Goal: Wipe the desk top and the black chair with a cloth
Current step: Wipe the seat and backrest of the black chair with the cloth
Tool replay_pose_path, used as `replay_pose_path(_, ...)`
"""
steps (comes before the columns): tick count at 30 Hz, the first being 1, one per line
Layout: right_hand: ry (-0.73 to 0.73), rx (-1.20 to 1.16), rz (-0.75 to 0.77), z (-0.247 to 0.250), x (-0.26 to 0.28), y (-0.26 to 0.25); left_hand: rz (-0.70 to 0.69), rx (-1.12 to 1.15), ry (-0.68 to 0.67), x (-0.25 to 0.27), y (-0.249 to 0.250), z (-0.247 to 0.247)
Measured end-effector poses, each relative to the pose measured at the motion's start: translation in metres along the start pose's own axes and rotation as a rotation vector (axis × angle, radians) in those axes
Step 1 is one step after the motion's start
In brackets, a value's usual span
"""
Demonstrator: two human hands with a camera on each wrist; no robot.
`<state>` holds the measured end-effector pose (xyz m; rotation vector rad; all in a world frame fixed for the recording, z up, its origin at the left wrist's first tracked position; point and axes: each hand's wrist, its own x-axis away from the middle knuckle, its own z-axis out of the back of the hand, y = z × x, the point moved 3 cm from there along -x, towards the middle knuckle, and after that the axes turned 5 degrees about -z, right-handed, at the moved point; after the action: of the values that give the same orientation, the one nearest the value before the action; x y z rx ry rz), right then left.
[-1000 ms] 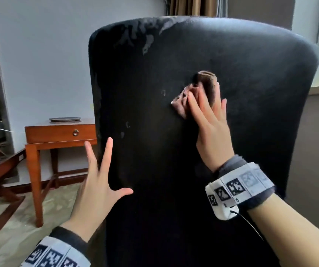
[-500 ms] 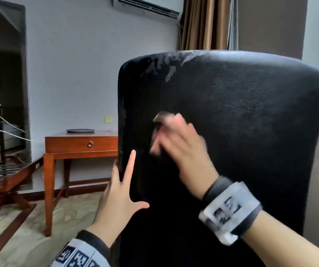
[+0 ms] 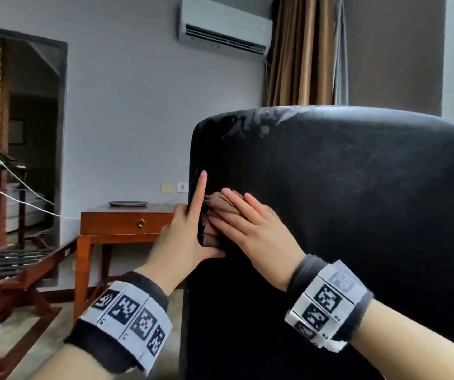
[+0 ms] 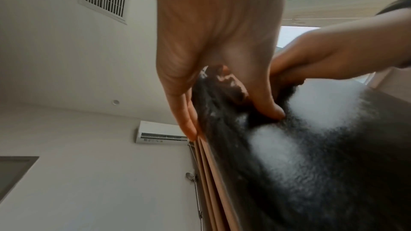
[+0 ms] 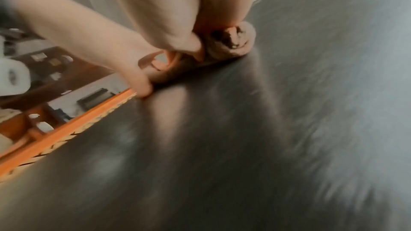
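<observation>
The black chair (image 3: 357,215) shows its tall back, filling the right half of the head view. A crumpled brown cloth (image 3: 217,204) lies against that back, close to its left edge. My right hand (image 3: 247,226) presses the cloth flat with straight fingers. My left hand (image 3: 187,231) rests at the chair's left edge, index finger pointing up, thumb on the back's face. In the right wrist view the cloth (image 5: 233,45) bunches under my thumb, with the left hand (image 5: 89,38) beside it. The left wrist view shows the cloth (image 4: 231,85) just past my left thumb. No desk top is in view.
Left of the chair stands a wooden side table (image 3: 127,223) with one drawer and a dark plate (image 3: 128,204) on it. A wooden luggage rack (image 3: 14,267) sits lower left. An air conditioner (image 3: 226,26) and brown curtain (image 3: 302,50) are behind.
My right hand has swept the cloth from the middle of the chair back leftward to its left edge. The left hand has risen along that edge and now meets the cloth.
</observation>
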<state>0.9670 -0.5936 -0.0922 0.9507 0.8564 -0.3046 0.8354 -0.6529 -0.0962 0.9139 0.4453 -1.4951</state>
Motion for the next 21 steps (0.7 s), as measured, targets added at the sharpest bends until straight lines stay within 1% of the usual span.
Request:
replay_pose_path(1,0.023,0.009,-0.035,0.006,-0.003,0.012,0.009,-0.018,-0.018,0.000,0.000,-0.001)
replay_pose_path(2,0.069,-0.005,-0.124,0.015,-0.011,0.028,0.014,-0.033,-0.026,0.000,0.000,-0.001)
replay_pose_path(5,0.272,-0.074,-0.499,0.048,-0.043,0.080,0.006,-0.019,-0.038,0.002,0.000,-0.004)
replay_pose_path(6,0.320,-0.072,-0.587,0.053,-0.052,0.087,0.005,-0.004,-0.035,0.003,0.000,-0.005)
replay_pose_path(7,0.354,-0.055,-0.625,0.052,-0.059,0.083,0.007,0.002,-0.031,0.003,0.000,-0.006)
replay_pose_path(8,0.372,-0.046,-0.599,0.045,-0.063,0.072,0.013,-0.004,-0.029,0.003,-0.001,-0.007)
replay_pose_path(9,0.361,-0.068,-0.525,0.035,-0.066,0.056,0.025,-0.022,-0.025,0.003,-0.002,-0.008)
replay_pose_path(11,0.268,-0.137,-0.313,0.016,-0.067,0.020,0.066,-0.072,-0.036,0.002,-0.004,-0.009)
replay_pose_path(12,0.224,-0.124,-0.223,0.013,-0.064,0.012,0.086,-0.085,-0.044,0.002,-0.005,-0.009)
replay_pose_path(13,0.207,-0.076,-0.172,0.014,-0.062,0.014,0.089,-0.077,-0.044,0.002,-0.006,-0.010)
replay_pose_path(14,0.221,-0.036,-0.182,0.018,-0.061,0.023,0.070,-0.049,-0.031,0.002,-0.005,-0.009)
replay_pose_path(15,0.248,-0.029,-0.262,0.024,-0.061,0.038,0.047,-0.013,-0.013,0.004,-0.003,-0.008)
replay_pose_path(17,0.361,-0.069,-0.516,0.041,-0.063,0.066,0.011,0.029,0.000,0.005,0.001,-0.007)
replay_pose_path(18,0.401,-0.080,-0.607,0.045,-0.065,0.069,0.007,0.028,-0.002,0.005,0.002,-0.008)
replay_pose_path(19,0.424,-0.084,-0.628,0.045,-0.068,0.063,0.011,0.018,0.001,0.005,0.001,-0.009)
replay_pose_path(20,0.435,-0.089,-0.572,0.040,-0.069,0.050,0.019,0.009,0.009,0.005,0.001,-0.010)
replay_pose_path(21,0.413,-0.122,-0.469,0.033,-0.069,0.033,0.031,0.005,0.011,0.004,-0.001,-0.010)
